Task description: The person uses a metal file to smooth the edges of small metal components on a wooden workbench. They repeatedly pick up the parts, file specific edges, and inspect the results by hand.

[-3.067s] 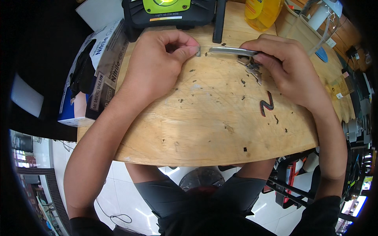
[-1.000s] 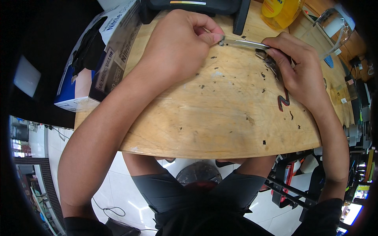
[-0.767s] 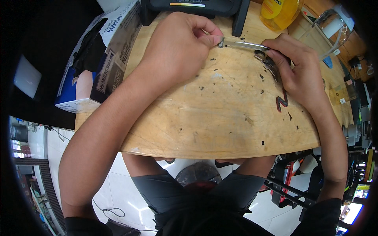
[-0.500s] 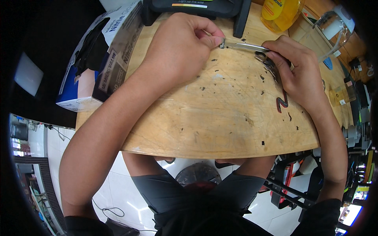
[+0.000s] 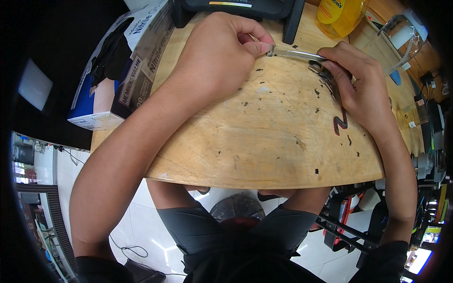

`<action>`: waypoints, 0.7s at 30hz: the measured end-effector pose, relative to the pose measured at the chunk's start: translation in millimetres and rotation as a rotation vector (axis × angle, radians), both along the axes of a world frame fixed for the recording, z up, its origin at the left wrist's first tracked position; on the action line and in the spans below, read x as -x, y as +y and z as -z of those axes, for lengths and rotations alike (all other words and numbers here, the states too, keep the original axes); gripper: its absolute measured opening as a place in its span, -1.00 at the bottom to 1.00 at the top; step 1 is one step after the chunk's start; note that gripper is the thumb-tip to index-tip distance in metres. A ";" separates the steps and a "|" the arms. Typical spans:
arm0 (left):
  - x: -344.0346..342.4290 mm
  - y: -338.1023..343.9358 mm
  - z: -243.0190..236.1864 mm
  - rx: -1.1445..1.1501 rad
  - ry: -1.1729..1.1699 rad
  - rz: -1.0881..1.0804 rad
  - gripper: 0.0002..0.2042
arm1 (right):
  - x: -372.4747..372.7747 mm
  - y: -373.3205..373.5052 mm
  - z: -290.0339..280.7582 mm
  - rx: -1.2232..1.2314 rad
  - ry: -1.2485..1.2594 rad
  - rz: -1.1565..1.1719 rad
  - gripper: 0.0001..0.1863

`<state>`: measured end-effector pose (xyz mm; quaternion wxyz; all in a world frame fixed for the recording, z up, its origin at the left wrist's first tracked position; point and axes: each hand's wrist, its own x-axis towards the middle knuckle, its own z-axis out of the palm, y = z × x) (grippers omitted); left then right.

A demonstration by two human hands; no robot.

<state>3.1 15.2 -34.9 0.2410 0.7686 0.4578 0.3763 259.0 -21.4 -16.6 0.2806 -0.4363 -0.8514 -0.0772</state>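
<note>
My left hand is closed in a pinch at the far middle of the wooden table. Thumb and forefinger grip a small grey piece, mostly covered by the fingertips. From the right, my right hand is closed around a slim silver pointed tool. Its narrow end reaches the grey piece; whether it is a blade or tweezers I cannot tell. Beneath the right hand lies a cluster of dark and metallic bits. A bent black and red strip rests nearer me.
Small dark scraps are scattered over the table. A glove box stands at the left, a black stand at the back. Behind my right hand are a yellow liquid bottle and clear safety glasses.
Both hands, with the grey piece and the silver tool, appear very slightly farther right, as the whole view has shifted a little. Their grips are the same.
</note>
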 end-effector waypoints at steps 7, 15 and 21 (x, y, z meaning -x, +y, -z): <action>1.6 -0.2 2.8 -0.052 -0.001 0.007 -0.81 | 2.0 -1.4 -1.2 -0.056 -0.053 -0.009 -0.83; -0.6 0.8 1.3 -0.068 0.020 -0.010 -0.81 | -1.1 -0.2 -0.9 -0.052 0.002 -0.033 -0.84; -0.7 0.8 0.6 -0.051 0.029 -0.022 -0.80 | 0.4 -1.0 -1.9 -0.059 -0.020 -0.007 -0.84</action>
